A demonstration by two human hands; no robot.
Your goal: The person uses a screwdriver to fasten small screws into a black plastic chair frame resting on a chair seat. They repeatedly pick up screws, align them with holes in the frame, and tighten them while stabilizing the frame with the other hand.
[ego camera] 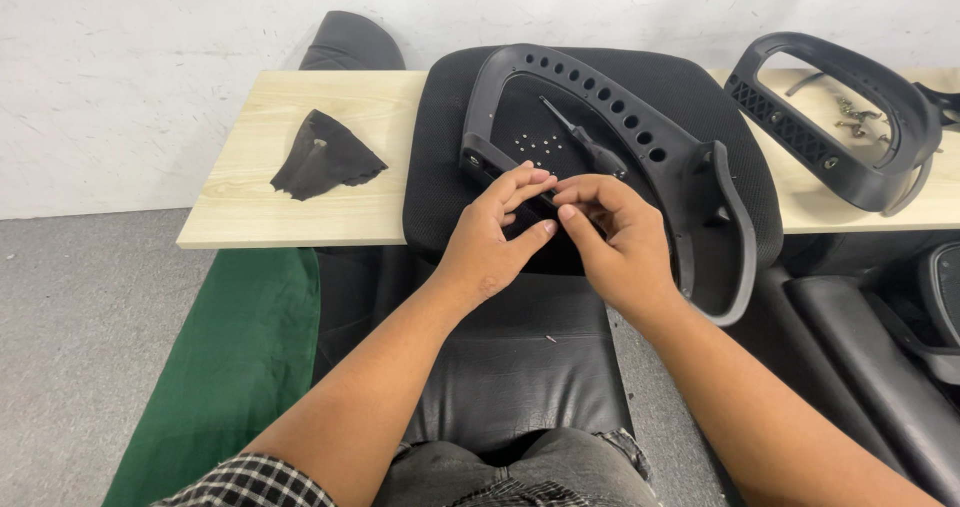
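Looking down through the head camera, we pinch our left hand [492, 237] and right hand [612, 239] together on something too small to tell, at the near edge of the curved black plastic armrest frame [640, 142] lying on the mesh seat cushion [440, 147]; a screwdriver [585, 142] rests just beyond.

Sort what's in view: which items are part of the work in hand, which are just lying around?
In hand:
- left hand and right hand, fingertips meeting at the black chair armrest
- screwdriver lying inside the armrest loop
- black seat cushion beneath it

Lying about:
- black cloth scrap on the wooden board
- second armrest
- loose screws
- green fabric
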